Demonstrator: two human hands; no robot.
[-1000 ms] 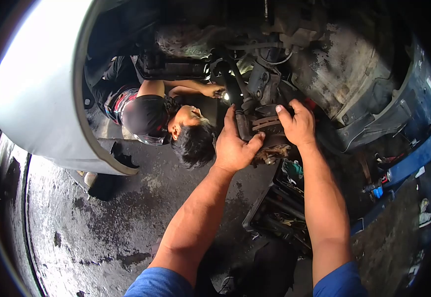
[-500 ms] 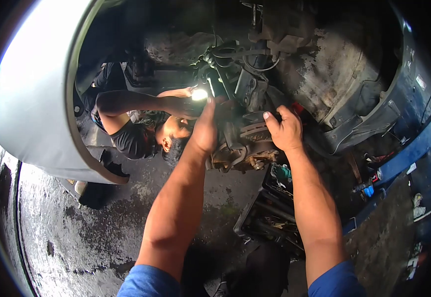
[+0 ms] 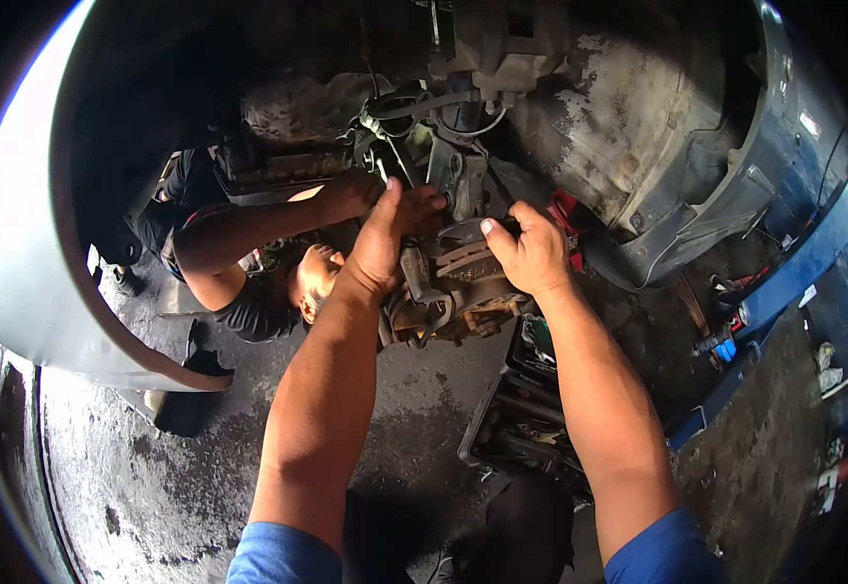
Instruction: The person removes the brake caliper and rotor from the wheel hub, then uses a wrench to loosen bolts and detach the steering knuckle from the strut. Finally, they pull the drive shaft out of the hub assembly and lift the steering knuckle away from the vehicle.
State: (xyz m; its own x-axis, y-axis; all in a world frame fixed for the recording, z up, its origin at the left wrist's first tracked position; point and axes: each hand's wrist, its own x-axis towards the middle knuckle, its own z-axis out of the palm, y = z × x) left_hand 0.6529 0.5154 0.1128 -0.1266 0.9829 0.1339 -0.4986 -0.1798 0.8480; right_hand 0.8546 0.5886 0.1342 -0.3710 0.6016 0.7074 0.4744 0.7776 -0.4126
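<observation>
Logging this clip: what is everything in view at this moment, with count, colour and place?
brake assembly: one, rusty grey-brown, centre, under the wheel arch
wheel-arch liner: one, dirty grey, upper right
body panel: one, white, left edge
co-worker: one, dark clothes, lying on the floor under the car, one arm raised toward the assembly
red part: one, red, just behind the right hand
tool tray: one, black, on the floor below the assembly
lift arm: one, blue, right side
floor: wet grey concrete, lower left
left hand: bare, blue sleeve, against the assembly's left side
right hand: bare, blue sleeve, curled over the assembly's top
</observation>
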